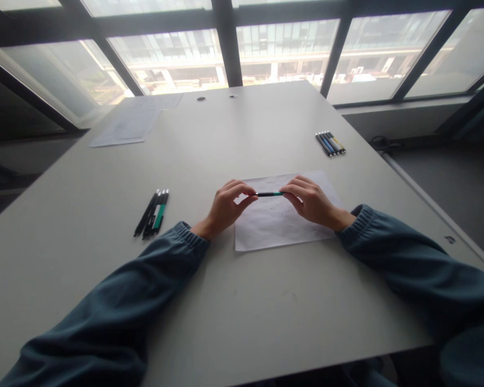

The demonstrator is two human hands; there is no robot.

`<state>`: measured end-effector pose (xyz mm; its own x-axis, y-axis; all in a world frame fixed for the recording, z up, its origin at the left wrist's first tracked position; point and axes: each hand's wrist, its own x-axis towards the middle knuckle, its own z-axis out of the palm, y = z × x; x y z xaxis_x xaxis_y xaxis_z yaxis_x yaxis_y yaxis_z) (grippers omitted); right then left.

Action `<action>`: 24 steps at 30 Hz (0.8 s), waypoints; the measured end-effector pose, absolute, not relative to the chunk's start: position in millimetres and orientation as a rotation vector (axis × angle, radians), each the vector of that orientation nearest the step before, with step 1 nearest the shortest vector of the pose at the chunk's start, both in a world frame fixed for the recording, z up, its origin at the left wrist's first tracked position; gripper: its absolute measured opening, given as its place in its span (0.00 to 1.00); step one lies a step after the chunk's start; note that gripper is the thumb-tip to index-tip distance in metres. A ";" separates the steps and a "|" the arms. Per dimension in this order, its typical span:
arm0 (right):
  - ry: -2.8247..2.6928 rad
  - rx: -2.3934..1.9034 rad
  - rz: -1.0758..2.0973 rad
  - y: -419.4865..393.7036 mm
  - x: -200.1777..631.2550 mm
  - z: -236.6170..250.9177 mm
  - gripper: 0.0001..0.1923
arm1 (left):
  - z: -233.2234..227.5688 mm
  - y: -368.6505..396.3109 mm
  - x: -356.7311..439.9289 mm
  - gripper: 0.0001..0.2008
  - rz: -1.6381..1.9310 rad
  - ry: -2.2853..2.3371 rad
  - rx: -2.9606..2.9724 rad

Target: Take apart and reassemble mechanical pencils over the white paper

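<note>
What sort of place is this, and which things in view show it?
Probably an office or a study room; which of the two, I cannot tell. The signs are a large white table, a row of pens on its right side, and big framed windows beyond its far edge.

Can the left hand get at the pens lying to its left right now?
Probably, if it lets go first: the left hand pinches one end of a pen, but nothing visible stands between it and the pens to its left.

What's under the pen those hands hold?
Under the pen: white paper with faint marks, lying on the table. The hands cover part of the paper; anything beneath it is hidden.
</note>
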<state>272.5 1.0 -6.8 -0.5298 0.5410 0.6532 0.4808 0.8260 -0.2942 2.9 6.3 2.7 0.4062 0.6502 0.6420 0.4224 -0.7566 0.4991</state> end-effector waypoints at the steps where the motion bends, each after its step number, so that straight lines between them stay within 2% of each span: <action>1: -2.223 -0.745 0.101 1.1 272.5 -6.8 0.10 | 2.7 6.3 3.0 0.09 1.278 0.932 2.408; 6: -2.223 -0.742 0.101 1.2 272.4 -6.6 0.10 | 2.7 6.7 2.4 0.08 1.267 0.923 2.410; 14: -2.228 -0.744 0.081 1.4 272.3 -7.1 0.09 | 1.4 6.8 0.3 0.13 1.216 0.999 2.349; 24: -2.220 -0.719 0.055 1.1 272.1 -5.2 0.08 | -4.6 10.6 -2.8 0.24 1.080 1.055 2.359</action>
<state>272.1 1.1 -5.2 -0.5310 0.5123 0.6749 0.4783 0.8387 -0.2604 -2.8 10.6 -4.6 0.4353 0.7454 0.5050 0.4875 -0.6667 0.5639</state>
